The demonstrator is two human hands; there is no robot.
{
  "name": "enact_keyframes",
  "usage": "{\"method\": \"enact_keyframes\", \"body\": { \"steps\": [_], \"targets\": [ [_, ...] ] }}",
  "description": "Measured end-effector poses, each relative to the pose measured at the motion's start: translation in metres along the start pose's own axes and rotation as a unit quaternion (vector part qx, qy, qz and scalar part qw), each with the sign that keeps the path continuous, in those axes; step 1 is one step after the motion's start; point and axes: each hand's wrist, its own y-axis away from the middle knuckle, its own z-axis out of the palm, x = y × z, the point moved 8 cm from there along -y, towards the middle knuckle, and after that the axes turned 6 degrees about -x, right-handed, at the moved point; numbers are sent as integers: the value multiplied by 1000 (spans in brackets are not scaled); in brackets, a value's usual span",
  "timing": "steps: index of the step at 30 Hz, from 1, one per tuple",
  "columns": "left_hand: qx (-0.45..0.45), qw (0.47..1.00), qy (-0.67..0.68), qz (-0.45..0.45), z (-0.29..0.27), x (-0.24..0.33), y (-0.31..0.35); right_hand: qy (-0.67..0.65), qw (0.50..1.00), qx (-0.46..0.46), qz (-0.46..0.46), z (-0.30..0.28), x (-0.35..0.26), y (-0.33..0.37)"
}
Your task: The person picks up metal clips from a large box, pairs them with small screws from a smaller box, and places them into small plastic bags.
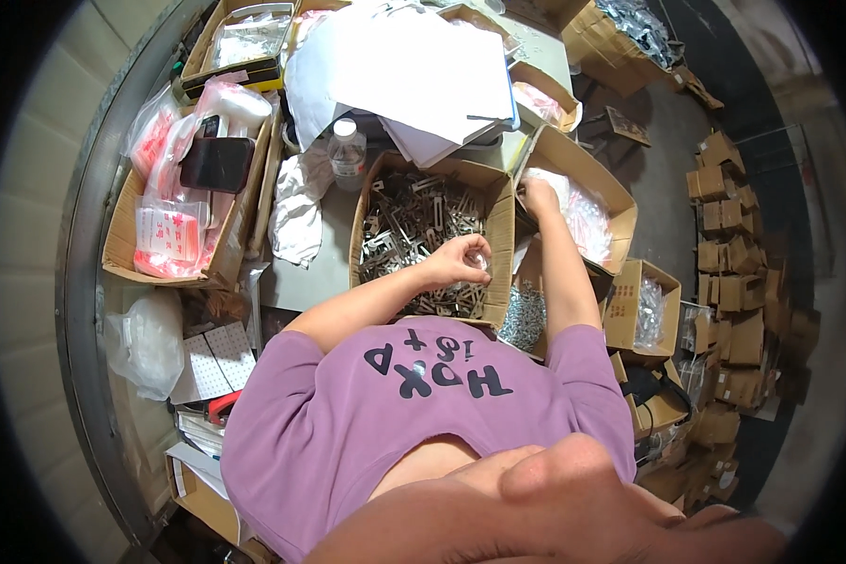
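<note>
My left hand (456, 262) is over the right side of an open cardboard box (499, 230) heaped with flat metal clips (409, 226). Its thumb and fingers curl round a small clear plastic bag (478, 260), only partly visible. My right hand (539, 197) reaches into the near-left part of another cardboard box (620, 202), which holds clear plastic bags (587, 218). The fingers of that hand are bent together at the edge of the bags, and their tips are hidden. Below my right forearm, small shiny metal pieces (523, 318) fill a further box.
A clear bottle (347, 155) and a white cloth (298, 209) sit left of the clip box. White papers (423, 66) lie beyond. At left, a phone (216, 164) rests on red-and-clear bags in a carton (155, 273). Several cartons (724, 216) are stacked at far right.
</note>
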Motion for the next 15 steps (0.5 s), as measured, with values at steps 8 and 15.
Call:
{"method": "enact_keyframes", "body": {
  "steps": [8,15],
  "targets": [
    [3,1000,-8,-6,1,2,-1,-325,941,94,12,-17,27,32],
    [2,999,-33,-14,3,-1,-1,-423,897,125,26,-21,37,55]
  ]
}}
